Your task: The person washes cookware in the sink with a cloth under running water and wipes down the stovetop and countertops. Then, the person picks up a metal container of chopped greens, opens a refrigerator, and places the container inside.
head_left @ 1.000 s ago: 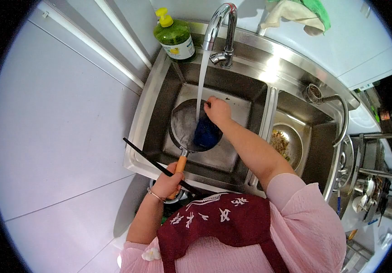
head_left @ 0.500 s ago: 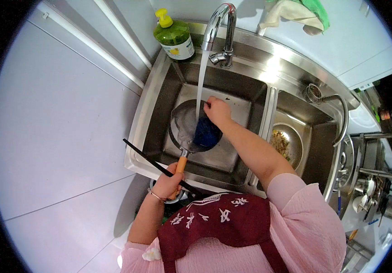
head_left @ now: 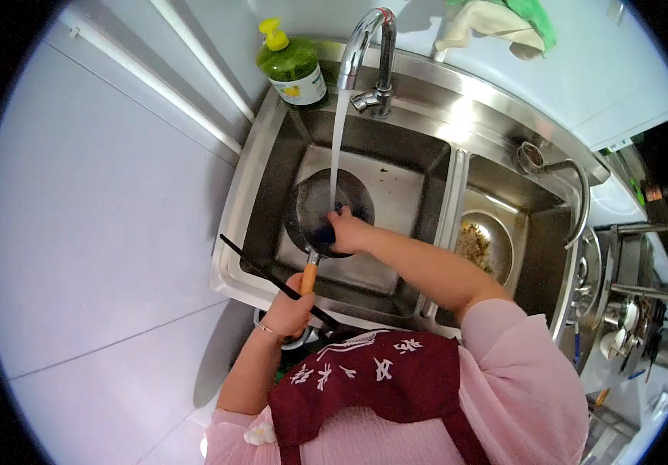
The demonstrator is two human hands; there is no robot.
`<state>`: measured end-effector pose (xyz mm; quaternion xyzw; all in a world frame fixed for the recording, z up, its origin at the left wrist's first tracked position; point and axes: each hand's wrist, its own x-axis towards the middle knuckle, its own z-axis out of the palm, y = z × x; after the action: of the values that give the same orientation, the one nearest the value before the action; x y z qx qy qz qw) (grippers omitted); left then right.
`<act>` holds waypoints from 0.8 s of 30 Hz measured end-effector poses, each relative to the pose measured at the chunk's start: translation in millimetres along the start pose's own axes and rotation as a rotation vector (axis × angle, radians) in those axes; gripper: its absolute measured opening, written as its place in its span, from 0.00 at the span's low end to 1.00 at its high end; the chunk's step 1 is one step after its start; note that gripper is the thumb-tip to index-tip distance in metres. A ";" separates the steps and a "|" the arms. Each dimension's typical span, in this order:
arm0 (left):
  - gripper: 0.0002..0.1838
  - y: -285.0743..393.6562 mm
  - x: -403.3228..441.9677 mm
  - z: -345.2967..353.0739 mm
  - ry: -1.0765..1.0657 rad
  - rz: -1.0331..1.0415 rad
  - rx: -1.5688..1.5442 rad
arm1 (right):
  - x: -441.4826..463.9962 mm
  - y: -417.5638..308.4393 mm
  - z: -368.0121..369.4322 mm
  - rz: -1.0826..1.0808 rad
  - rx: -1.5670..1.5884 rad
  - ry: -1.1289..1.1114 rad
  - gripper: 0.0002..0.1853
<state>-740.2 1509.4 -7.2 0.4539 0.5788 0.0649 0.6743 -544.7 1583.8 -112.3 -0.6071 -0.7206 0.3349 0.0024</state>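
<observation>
My left hand (head_left: pixel 287 313) is closed around the wooden handle of a dark frying pan (head_left: pixel 310 200). A long thin black stick (head_left: pixel 253 265), perhaps chopsticks, is gripped in the same fist and crosses the handle. The pan is held inside the left sink basin (head_left: pixel 384 182), and water from the tap (head_left: pixel 365 46) runs into it. My right hand (head_left: pixel 352 232) is down in the pan with its fingers curled on a dark blue cloth or scrubber (head_left: pixel 323 234), partly hidden by the hand.
A green pump bottle (head_left: pixel 295 74) stands at the sink's back left corner. In the right basin (head_left: pixel 539 205) sits a round metal bowl (head_left: pixel 498 252) with food scraps. A strainer (head_left: pixel 530 157) and pale cloths (head_left: pixel 492 27) are at the back; utensils are at the right.
My right hand has let go of the pan's far rim and moved toward me, down onto the blue cloth in the pan. The left hand keeps its grip.
</observation>
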 end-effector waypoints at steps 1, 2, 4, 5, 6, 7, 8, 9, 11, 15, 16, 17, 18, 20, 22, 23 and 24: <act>0.24 0.9 3.1 1.6 0.015 0.006 0.052 | 9.5 -6.8 2.1 0.072 0.133 -0.067 0.31; 0.23 1.1 6.3 2.1 0.029 0.013 0.104 | 16.2 -12.2 4.2 0.074 0.138 -0.062 0.31; 0.22 -4.6 11.0 1.9 0.008 0.019 0.121 | 24.4 -23.8 4.8 0.045 0.669 -0.066 0.30; 0.22 -7.4 12.5 1.7 -0.010 0.026 0.131 | 28.9 -27.9 3.8 0.046 0.672 -0.064 0.30; 0.22 -8.8 12.8 1.5 -0.011 0.024 0.134 | 35.1 -30.0 3.3 0.119 0.980 -0.034 0.27; 0.22 -9.2 13.1 0.9 -0.007 0.034 0.130 | 42.0 -30.9 1.3 0.193 1.287 0.000 0.24; 0.23 -9.8 13.2 -0.1 -0.002 0.045 0.126 | 50.1 -30.1 -2.4 0.171 1.438 -0.011 0.18; 0.23 -11.3 12.5 0.1 0.001 0.046 0.127 | 55.2 -29.8 -6.8 0.168 1.438 -0.012 0.18; 0.24 -15.0 12.0 1.6 0.078 0.030 0.169 | 64.2 -28.9 -14.0 0.394 1.794 0.456 0.13; 0.25 -23.9 17.0 2.8 0.102 0.049 0.066 | 71.5 -8.8 -7.9 0.552 2.160 0.795 0.11; 0.24 -26.7 19.4 5.6 0.122 0.033 0.035 | 70.6 -4.6 -3.8 0.542 2.258 0.824 0.10; 0.24 -28.8 21.9 8.0 0.142 0.015 0.005 | 71.3 -0.5 -0.3 0.531 2.358 0.852 0.09; 0.24 -27.1 22.2 10.4 0.139 0.016 0.008 | 70.3 -2.7 -4.3 0.586 2.338 0.846 0.09; 0.24 -22.5 19.6 14.6 0.069 0.001 0.095 | 67.4 -9.1 -10.2 0.539 2.308 0.788 0.10; 0.24 -14.3 15.9 17.7 0.047 0.000 0.123 | 67.7 -16.8 -13.3 0.421 2.264 0.658 0.14; 0.24 -12.1 14.7 18.9 0.027 0.000 0.145 | 65.8 -21.8 -13.0 0.420 2.269 0.660 0.14; 0.24 -12.1 15.1 18.3 0.026 0.000 0.148 | 62.3 -28.4 -12.4 0.429 2.147 0.623 0.16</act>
<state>-725.2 1501.8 -27.9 0.5018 0.5909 0.0278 0.6311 -580.7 1643.2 -114.0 -0.4589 0.0892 0.6069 0.6428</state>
